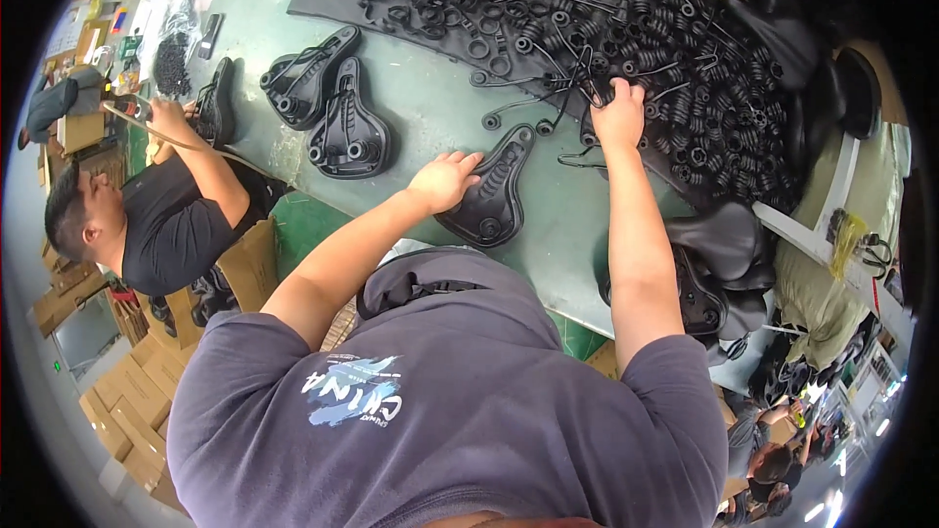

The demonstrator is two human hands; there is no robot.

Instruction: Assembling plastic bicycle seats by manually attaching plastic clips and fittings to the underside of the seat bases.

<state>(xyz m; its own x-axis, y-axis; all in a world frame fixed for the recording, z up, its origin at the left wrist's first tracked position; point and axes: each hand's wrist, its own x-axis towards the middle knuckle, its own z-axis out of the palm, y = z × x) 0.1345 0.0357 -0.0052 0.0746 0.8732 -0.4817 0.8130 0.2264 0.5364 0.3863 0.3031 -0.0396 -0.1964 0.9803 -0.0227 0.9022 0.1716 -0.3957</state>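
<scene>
A black bicycle saddle (pixel 486 198) lies upside down on the table in front of me, its narrow nose pointing away. My left hand (pixel 445 182) grips its left side, fingers curled at the edge. Farther out on the right, my right hand (pixel 618 115) is closed on a bent black wire rail (pixel 599 90) at the near edge of a heap. Bent wire rails and black coil springs (pixel 719 108) make up much of that heap. Two more upturned saddles (pixel 349 127) lie left of my left hand, one partly overlapping the other; springs are fitted on them.
Black rings (pixel 479 47) are spread over a dark sheet at the far side of the green table (pixel 411 88). Several saddles (pixel 719 254) are piled by my right forearm. To the left, a co-worker (pixel 166 205) handles a tool beside another saddle (pixel 215 103).
</scene>
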